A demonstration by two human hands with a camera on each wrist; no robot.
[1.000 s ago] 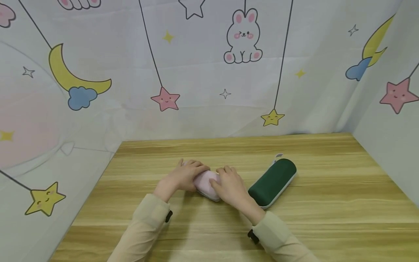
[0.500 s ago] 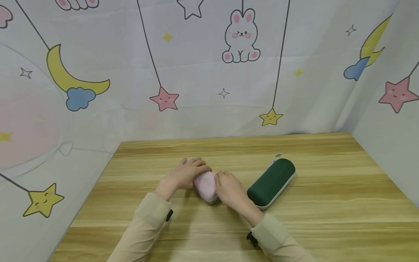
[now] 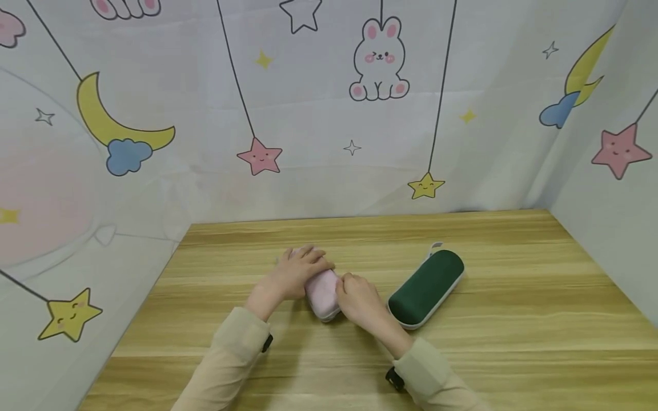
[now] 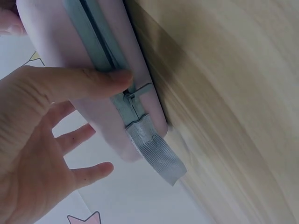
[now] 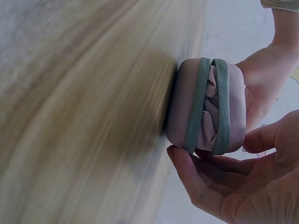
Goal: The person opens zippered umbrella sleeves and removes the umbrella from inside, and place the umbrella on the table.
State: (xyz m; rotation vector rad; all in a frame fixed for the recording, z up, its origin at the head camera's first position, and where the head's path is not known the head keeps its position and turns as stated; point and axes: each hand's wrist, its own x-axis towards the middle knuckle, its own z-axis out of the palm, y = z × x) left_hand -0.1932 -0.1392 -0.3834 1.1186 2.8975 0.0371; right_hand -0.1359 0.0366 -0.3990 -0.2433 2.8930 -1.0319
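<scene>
A pink zip case (image 3: 323,298) stands on the table in the middle of the head view. My left hand (image 3: 292,278) grips it from the left; in the left wrist view the thumb (image 4: 93,83) lies on the grey-green zip near a small zip pull (image 4: 141,90) and a grey fabric tab (image 4: 159,151). My right hand (image 3: 358,298), fingers curled, holds the case at its right side near the front end. In the right wrist view the zip is parted at this end, showing folded pink lining (image 5: 211,123). What the right fingertips pinch is partly hidden.
A dark green zip case (image 3: 426,288) with pale trim and a light loop (image 3: 437,245) lies slantwise right of the right hand. Printed cloth (image 3: 308,114) hangs behind the wooden table (image 3: 514,285) and at both sides.
The pink case has turned slightly, its front end swinging left toward me. My right fingers went from spread over its top to curled at its right side. The left hand keeps its grip.
</scene>
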